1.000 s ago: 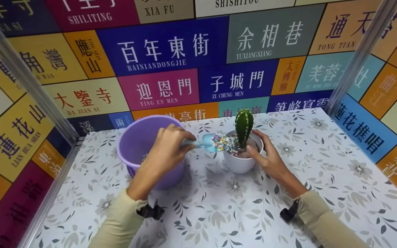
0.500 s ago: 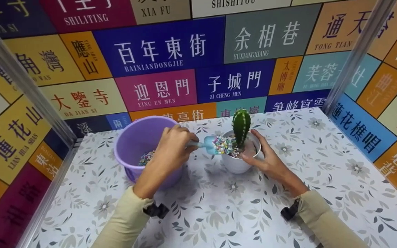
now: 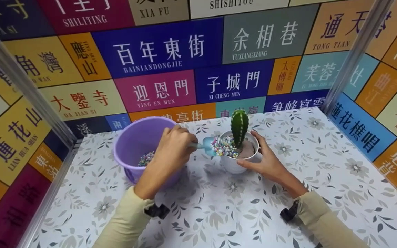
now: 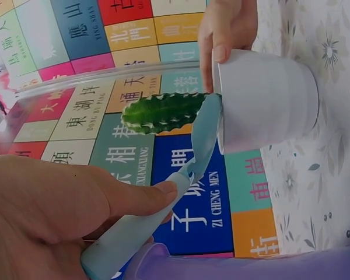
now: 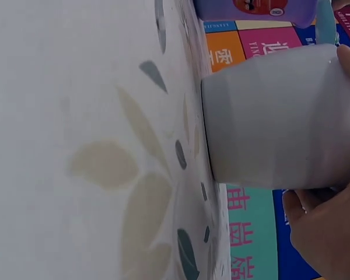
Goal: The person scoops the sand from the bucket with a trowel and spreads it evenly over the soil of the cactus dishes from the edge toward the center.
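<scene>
My left hand (image 3: pixel 171 148) grips the handle of a small light-blue trowel (image 4: pixel 205 131). The blade reaches over the left rim of a white flowerpot (image 4: pixel 268 102), carrying multicoloured pebbles (image 3: pixel 224 146) that spread into the pot. An upright green cactus (image 3: pixel 239 127) stands in the pot, with bare brownish soil (image 3: pixel 247 148) on its right side. My right hand (image 3: pixel 267 161) holds the pot from the right, its thumb near the front rim and fingers round the far side. In the right wrist view, the pot's base rests on the tabletop.
A purple bucket (image 3: pixel 140 134) stands left of the pot, partly behind my left forearm, with more pebbles (image 3: pixel 145 158) inside. Beneath everything lies a white floral tablecloth (image 3: pixel 233 213). A wall of coloured signs (image 3: pixel 164 51) rises behind, with clear posts at both corners.
Pebbles have slid from the trowel into the pot, and a wider patch now lies left of the cactus. My right thumb has moved slightly left along the front rim.
</scene>
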Demonstrator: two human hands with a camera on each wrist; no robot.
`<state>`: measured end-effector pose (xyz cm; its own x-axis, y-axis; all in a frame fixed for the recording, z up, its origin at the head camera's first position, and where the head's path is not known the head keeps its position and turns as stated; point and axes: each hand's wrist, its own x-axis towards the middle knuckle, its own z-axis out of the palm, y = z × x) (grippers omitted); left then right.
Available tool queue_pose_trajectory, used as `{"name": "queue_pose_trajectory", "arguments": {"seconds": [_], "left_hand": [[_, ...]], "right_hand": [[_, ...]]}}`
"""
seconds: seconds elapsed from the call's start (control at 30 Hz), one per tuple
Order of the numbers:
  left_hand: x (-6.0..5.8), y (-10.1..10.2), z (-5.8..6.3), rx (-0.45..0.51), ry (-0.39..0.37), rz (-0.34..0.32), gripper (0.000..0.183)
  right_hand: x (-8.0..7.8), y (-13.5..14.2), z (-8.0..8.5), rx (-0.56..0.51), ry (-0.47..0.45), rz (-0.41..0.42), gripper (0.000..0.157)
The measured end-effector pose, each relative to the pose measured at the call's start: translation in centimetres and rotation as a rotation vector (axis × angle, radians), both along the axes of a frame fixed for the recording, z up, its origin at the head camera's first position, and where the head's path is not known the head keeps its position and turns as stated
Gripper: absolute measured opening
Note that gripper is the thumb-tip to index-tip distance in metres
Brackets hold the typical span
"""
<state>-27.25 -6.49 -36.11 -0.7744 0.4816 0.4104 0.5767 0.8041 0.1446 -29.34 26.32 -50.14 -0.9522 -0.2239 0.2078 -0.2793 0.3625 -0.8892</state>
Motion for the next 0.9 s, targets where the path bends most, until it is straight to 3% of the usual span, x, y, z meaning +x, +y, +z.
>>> {"name": "queue_pose_trajectory", "arguments": {"seconds": [0.17,0.43,0.73,0.9], "left_hand": [[0.1,0.1,0.0,-0.011,-0.004,0.014,0.012],[0.3,0.2,0.1,-0.033,-0.005,0.032,0.013],[0.3,0.4,-0.1,-0.061,0.042,0.064,0.012],[0.6,0.6,-0.1,-0.049,0.031,0.058,0.012]], "right_hand": [[0.4,-0.8,0.2,0.063,0.013,-0.052,0.116],[0.5,-0.6,1.0,0.079,0.026,-0.008,0.124],[0.9,-1.5,1.4,0.139,0.05,-0.069,0.134],[1.2,-1.6,1.6,0.124,0.084,-0.044,0.132]]}}
